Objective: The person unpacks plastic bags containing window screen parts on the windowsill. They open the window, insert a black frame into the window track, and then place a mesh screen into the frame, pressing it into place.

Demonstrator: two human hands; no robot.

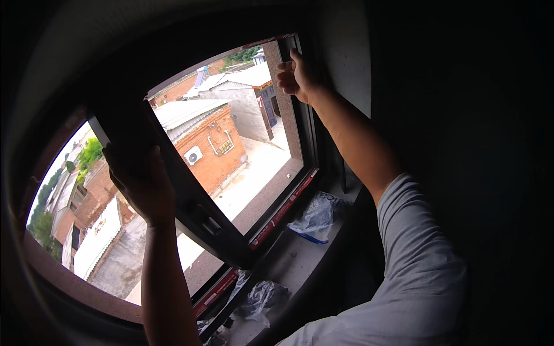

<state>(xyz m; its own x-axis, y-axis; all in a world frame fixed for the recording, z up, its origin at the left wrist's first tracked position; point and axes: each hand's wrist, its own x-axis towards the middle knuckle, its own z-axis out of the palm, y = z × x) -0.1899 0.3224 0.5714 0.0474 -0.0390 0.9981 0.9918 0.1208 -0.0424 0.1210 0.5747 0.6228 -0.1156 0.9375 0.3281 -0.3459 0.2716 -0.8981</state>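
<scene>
In front of me is a sliding window with a dark frame (313,135). My left hand (138,181) is raised against the dark upright of the window sash (182,190), thumb on one side and fingers on the other, gripping it; shadow hides much of the fingers. A small recessed latch (212,225) sits lower on that upright. High at the right, my right hand (297,78) is beside the frame's right upright, holding nothing. Its thumb points up and its fingers are loosely bent and apart; whether it touches the frame I cannot tell.
On the inner sill (297,262) lie a clear plastic bag (317,219) with a blue edge and crumpled clear plastic (262,300). Red-and-white protective tape (283,207) runs along the bottom track. Outside are brick buildings (213,153) and a yard. A dark wall (461,115) stands at right.
</scene>
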